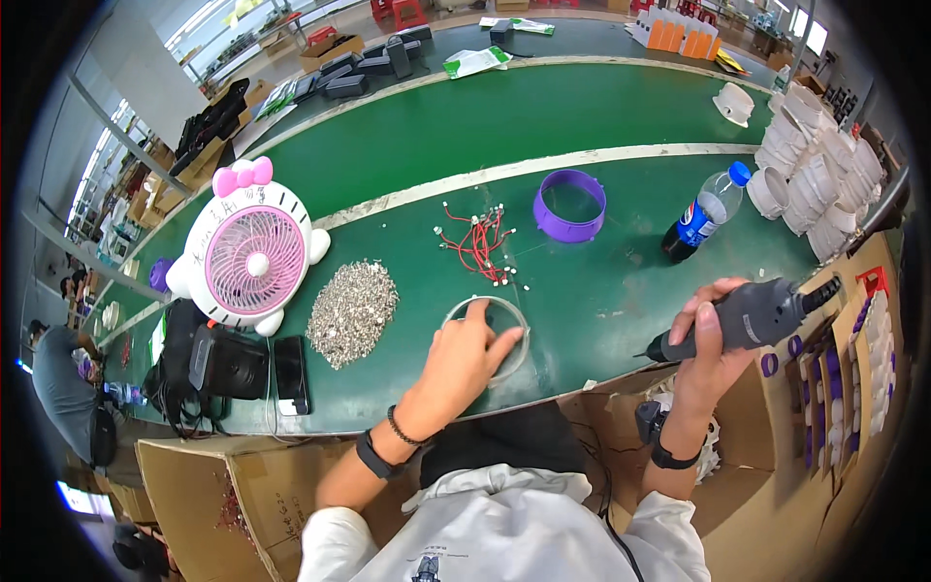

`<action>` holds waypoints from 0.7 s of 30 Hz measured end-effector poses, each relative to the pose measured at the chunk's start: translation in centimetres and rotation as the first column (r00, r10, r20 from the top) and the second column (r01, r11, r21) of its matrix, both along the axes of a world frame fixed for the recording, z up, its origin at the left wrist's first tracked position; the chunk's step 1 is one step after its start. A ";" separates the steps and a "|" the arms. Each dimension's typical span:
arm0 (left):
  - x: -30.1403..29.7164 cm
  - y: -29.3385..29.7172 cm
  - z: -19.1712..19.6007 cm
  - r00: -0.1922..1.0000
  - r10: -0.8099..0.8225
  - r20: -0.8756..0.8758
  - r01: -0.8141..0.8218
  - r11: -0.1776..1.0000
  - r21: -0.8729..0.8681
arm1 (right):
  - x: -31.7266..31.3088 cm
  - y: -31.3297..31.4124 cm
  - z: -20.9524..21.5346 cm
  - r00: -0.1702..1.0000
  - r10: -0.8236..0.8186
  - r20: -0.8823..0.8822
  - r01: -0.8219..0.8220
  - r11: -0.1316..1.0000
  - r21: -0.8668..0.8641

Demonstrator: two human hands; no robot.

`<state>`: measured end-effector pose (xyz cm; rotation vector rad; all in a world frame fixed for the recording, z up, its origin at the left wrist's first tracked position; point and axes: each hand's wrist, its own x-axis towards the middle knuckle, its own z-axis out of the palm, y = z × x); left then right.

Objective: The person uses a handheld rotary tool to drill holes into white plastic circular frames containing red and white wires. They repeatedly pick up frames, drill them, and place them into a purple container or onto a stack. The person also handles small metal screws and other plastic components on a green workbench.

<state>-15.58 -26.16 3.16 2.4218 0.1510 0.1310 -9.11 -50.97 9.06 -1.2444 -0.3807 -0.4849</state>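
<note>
My left hand (pixel 460 354) reaches over a clear round dish (pixel 525 341) near the table's front edge. Its thumb and index finger are spread apart over the dish; the other fingers are partly hidden, and I see nothing held. Raised at the right, my right hand (pixel 711 339) is wrapped round a dark grey electric screwdriver (pixel 756 315), its thin bit pointing left. Beyond the dish lies a loose bunch of red wires (pixel 477 244) with small white connectors. A purple plastic ring (pixel 570 231) stands to the right of the wires.
A pile of small metal parts (pixel 351 312) lies left of the dish, beside a white and pink fan (pixel 257 257). A phone (pixel 290 373) is at the front left. To the right are a cola bottle (pixel 700 218), stacked white plastic parts (pixel 810 160) and a cardboard box (pixel 747 427).
</note>
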 end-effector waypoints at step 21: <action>0.7 -3.1 -3.9 0.853 -0.364 0.373 0.354 0.930 0.099 | -0.8 4.9 -1.9 0.970 0.214 -0.112 -0.226 0.967 -0.114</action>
